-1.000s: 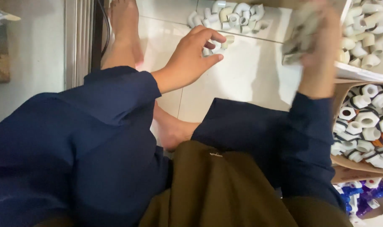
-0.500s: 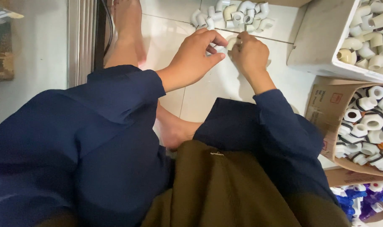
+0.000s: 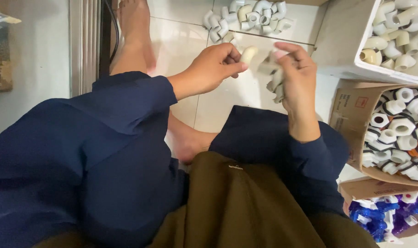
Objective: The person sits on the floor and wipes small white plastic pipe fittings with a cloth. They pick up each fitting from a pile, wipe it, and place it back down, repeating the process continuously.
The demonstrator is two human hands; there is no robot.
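The left hand [image 3: 213,66] pinches 1 cream plastic pipe elbow [image 3: 248,54]. The right hand [image 3: 297,78] curls its fingers around several grey-white pipe pieces [image 3: 274,76]. Many loose white fittings [image 3: 250,16] still lie on the tiled floor [image 3: 181,41].

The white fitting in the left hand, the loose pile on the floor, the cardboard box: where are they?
white fitting [image 3: 249,53], head view, its rounded body.
loose pile [image 3: 252,16], head view, middle fittings.
cardboard box [image 3: 349,110], head view, left wall.

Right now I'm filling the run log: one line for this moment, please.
left hand: pinches cream pipe elbow | right hand: grips several white fittings | loose fittings pile on tiled floor
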